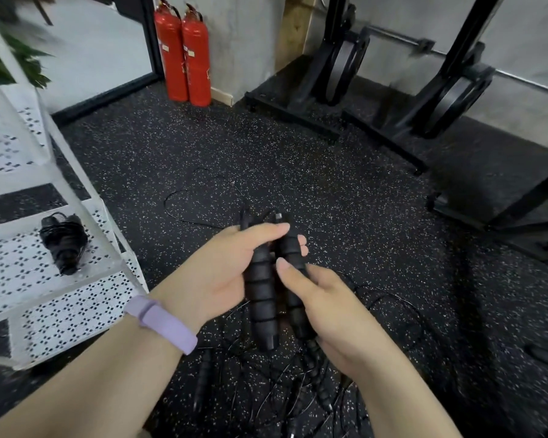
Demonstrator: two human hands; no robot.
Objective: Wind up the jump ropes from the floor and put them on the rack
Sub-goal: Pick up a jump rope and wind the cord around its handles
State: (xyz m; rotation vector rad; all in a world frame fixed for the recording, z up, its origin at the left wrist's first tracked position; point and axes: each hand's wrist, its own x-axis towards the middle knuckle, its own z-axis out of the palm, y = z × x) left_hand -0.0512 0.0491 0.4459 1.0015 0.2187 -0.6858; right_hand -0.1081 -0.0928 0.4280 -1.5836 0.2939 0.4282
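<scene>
Gripping two black handles (268, 289): left hand (215, 273), right hand (336, 308), fingers curled.

Two red fire extinguishers (184, 52) stand by the wall. Two ribbed black jump-rope handles (263, 298) are held in two hands (222, 273). One wound rope bundle (63, 245) lies on the rack (76, 314).

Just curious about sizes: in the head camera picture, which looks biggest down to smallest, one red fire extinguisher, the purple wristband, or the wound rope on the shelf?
1. Fire extinguisher, though farthest away.
2. Purple wristband and wound rope look alike; the wristband is nearer, so unranked.
</scene>
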